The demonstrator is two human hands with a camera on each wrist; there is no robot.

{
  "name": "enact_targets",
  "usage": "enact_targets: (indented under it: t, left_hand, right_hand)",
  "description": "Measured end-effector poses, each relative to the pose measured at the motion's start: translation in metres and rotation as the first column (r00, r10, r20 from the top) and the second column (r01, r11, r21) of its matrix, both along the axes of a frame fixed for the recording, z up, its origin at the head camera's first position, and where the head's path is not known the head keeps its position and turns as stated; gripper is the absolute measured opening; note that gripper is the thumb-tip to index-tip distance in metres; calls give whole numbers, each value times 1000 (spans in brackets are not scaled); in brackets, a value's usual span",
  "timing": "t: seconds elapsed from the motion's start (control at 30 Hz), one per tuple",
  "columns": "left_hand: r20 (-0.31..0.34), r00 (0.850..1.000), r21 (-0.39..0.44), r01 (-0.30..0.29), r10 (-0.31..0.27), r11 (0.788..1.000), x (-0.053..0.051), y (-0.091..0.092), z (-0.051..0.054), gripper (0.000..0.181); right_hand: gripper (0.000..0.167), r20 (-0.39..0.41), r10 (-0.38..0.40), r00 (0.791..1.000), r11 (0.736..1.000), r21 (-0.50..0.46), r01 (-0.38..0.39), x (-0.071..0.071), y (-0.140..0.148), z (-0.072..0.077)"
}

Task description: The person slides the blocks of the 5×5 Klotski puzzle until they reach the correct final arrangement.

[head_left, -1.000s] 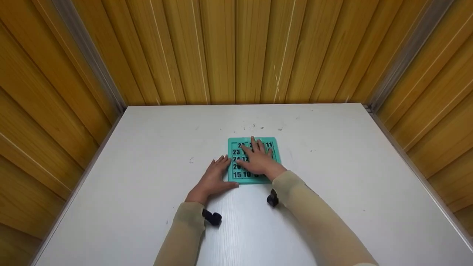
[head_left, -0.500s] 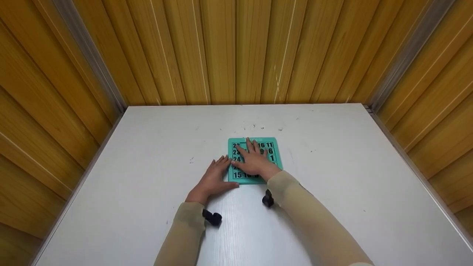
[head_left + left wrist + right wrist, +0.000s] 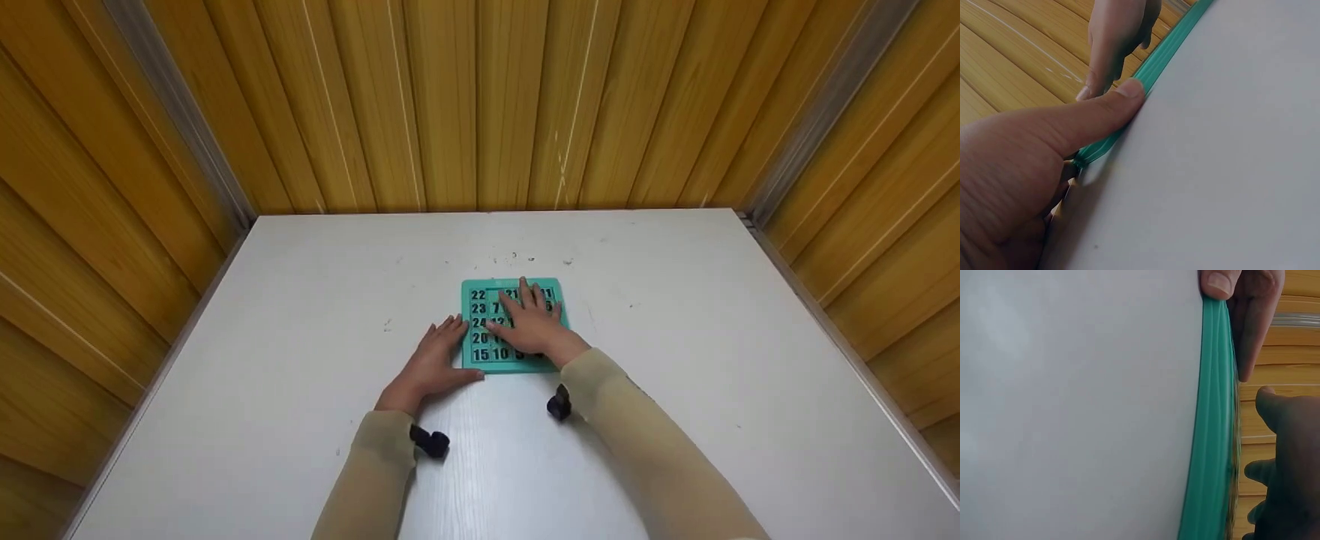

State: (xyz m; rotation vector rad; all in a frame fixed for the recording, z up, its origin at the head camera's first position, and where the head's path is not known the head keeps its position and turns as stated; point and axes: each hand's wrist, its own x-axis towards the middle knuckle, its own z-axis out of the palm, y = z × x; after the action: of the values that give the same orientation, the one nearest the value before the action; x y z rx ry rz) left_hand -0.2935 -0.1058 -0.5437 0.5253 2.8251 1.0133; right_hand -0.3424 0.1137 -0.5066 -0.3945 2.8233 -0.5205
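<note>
A teal number board [image 3: 480, 366] with black numerals lies flat on the white table. The left hand [image 3: 433, 365] holds its lower left corner, thumb along the near edge and fingers along the left side. Over the board's upper right part spreads the right hand [image 3: 531, 328], fingers extended, hiding several tiles. In the left wrist view the left thumb presses the teal edge [image 3: 1168, 53]. The right wrist view shows the board's edge [image 3: 1207, 439] with the right hand [image 3: 1294, 467] above the face; which tile it touches cannot be told.
The white table [image 3: 300, 285] has small dark marks behind the board. Wood-patterned panels [image 3: 450, 105] stand behind the table and at both sides. Black wrist-worn devices [image 3: 431, 442] hang at both sleeves.
Over the board the right hand went left, then back to the right, uncovering the left column of numbers. The left hand has stayed at the corner.
</note>
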Motion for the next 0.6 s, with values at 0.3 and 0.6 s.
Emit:
enact_targets:
  t: [0.3, 0.6]
  left_hand:
    - [-20, 1000, 16, 19, -19, 1000, 0, -2, -2, 97]
    - [3, 1000, 16, 15, -15, 1000, 0, -1, -1, 96]
  right_hand:
    - [84, 6, -37, 999, 999, 8, 37, 0, 9, -2]
    - [83, 0, -21, 1000, 1000, 15, 21, 0, -5, -2]
